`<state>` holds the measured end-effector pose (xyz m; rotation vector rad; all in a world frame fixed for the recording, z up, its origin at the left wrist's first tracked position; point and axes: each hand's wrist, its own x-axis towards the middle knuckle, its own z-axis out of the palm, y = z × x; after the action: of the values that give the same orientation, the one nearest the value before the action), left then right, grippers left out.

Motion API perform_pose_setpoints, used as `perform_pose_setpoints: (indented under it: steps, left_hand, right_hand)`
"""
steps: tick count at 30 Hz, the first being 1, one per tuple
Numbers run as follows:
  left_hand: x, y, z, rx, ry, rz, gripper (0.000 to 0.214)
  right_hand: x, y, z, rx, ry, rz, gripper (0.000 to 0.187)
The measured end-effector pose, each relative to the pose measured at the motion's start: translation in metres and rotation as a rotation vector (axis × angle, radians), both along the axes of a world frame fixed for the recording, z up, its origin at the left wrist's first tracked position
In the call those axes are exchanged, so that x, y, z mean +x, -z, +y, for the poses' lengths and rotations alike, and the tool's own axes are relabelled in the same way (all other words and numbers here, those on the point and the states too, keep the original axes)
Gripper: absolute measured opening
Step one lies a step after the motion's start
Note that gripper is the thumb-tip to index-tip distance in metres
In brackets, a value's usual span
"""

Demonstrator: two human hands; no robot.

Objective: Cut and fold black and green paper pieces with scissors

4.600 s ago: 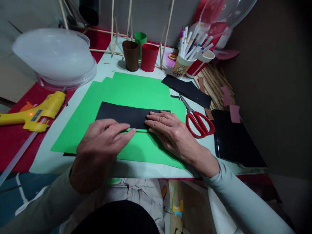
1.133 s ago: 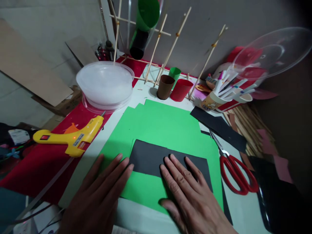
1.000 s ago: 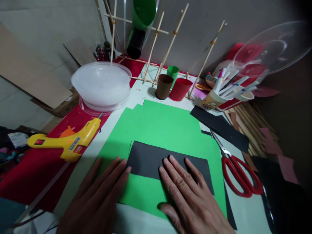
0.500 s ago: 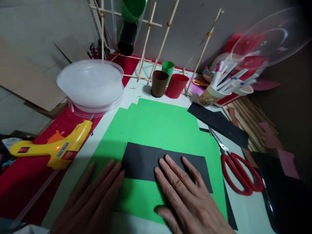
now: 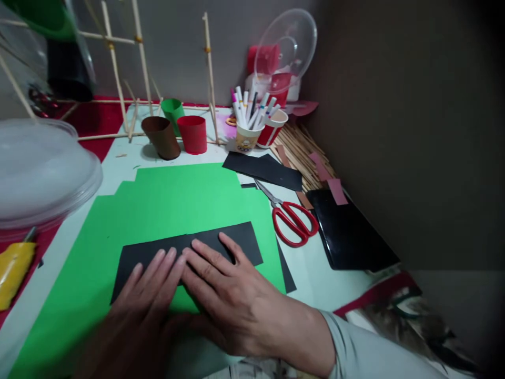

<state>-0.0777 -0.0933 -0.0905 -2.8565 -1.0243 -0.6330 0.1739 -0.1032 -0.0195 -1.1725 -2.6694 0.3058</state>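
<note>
A black paper strip [image 5: 232, 245] lies flat across the green paper sheets [image 5: 177, 200]. On the strip's left part rest the fingers of my left hand [image 5: 145, 295], stretched out flat. My right hand [image 5: 229, 289] presses on the strip's middle with its fingers extended, its fingertips close beside those of the left. Both palms are partly over the green paper, and neither hand grips anything. Red-handled scissors [image 5: 294, 223] lie just right of the green sheets.
Brown [image 5: 161, 138], red [image 5: 192, 135] and green [image 5: 172, 113] paper cups stand behind, near a wooden stick frame [image 5: 209, 79]. A cup of markers [image 5: 248, 138], more black strips [image 5: 264, 171], a black tablet-like slab [image 5: 351, 231], plastic lids [image 5: 43, 168] and a yellow glue gun [image 5: 16, 268] surround the sheets.
My view has swung right, so everything sits further left. The left hand has moved onto the black strip, and my two hands are now close together. The strip is turned slightly.
</note>
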Motion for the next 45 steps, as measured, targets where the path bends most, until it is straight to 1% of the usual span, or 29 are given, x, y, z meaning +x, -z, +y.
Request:
perform_pose_setpoints:
  steps: [1, 3, 6, 9, 11, 13, 15, 18, 20, 22, 23, 25, 28, 31, 34, 37, 42, 45]
  left_hand:
    - [0.007, -0.002, 0.004, 0.028, 0.016, 0.014, 0.073]
    - [0.015, -0.006, 0.007, -0.033, -0.024, 0.064, 0.076]
    - [0.015, -0.011, 0.006, -0.074, -0.034, 0.142, 0.077]
    - [0.012, -0.015, 0.005, -0.072, -0.034, 0.217, 0.074]
    - [0.012, -0.016, 0.006, -0.068, -0.043, 0.214, 0.072]
    - [0.013, -0.016, 0.007, -0.062, -0.055, 0.187, 0.07]
    - [0.012, -0.017, 0.009, -0.039, -0.042, 0.198, 0.069]
    - [0.012, -0.021, 0.012, -0.024, -0.033, 0.271, 0.068]
    - [0.017, -0.03, 0.013, -0.014, -0.043, 0.285, 0.063]
    - [0.025, -0.041, 0.014, 0.036, -0.038, 0.276, 0.056]
    - [0.03, -0.048, 0.013, 0.069, -0.041, 0.276, 0.055]
    - [0.041, -0.06, 0.012, 0.115, -0.092, 0.286, 0.057]
    - [0.055, -0.074, 0.01, 0.141, -0.136, 0.318, 0.054]
    - [0.07, -0.081, 0.007, 0.133, -0.192, 0.362, 0.047]
    - [0.083, -0.086, 0.005, 0.088, -0.265, 0.431, 0.044]
    - [0.091, -0.089, 0.005, 0.085, -0.277, 0.483, 0.043]
    - [0.09, -0.095, 0.012, 0.099, -0.285, 0.498, 0.036]
    - [0.086, -0.097, 0.018, 0.142, -0.304, 0.503, 0.034]
  right_hand:
    - [0.0, 0.002, -0.001, 0.015, 0.005, 0.01, 0.057]
    - [0.0, 0.005, -0.001, 0.043, 0.006, 0.028, 0.057]
    - [0.008, 0.008, -0.003, 0.063, 0.02, 0.047, 0.062]
    - [0.027, 0.009, -0.008, 0.037, 0.103, 0.072, 0.076]
    - [0.042, 0.01, -0.013, 0.015, 0.157, 0.09, 0.084]
    - [0.056, 0.011, -0.018, 0.014, 0.192, 0.099, 0.086]
    - [0.065, 0.013, -0.022, 0.034, 0.214, 0.095, 0.083]
    - [0.07, 0.014, -0.023, 0.098, 0.235, 0.07, 0.078]
    - [0.07, 0.013, -0.019, 0.149, 0.246, 0.044, 0.069]
    - [0.07, 0.008, -0.012, 0.198, 0.241, 0.005, 0.055]
    - [0.07, 0.005, -0.008, 0.218, 0.221, -0.026, 0.046]
    - [0.07, -0.001, -0.002, 0.255, 0.156, -0.115, 0.034]
    - [0.067, -0.01, 0.0, 0.323, 0.069, -0.262, 0.029]
    - [0.064, -0.013, 0.0, 0.378, 0.05, -0.313, 0.024]
    - [0.063, -0.013, 0.002, 0.368, 0.058, -0.307, 0.018]
    - [0.067, -0.013, 0.008, 0.343, 0.071, -0.273, 0.014]
    - [0.074, -0.017, 0.016, 0.286, 0.169, -0.167, 0.017]
    - [0.077, -0.02, 0.021, 0.261, 0.213, -0.107, 0.017]
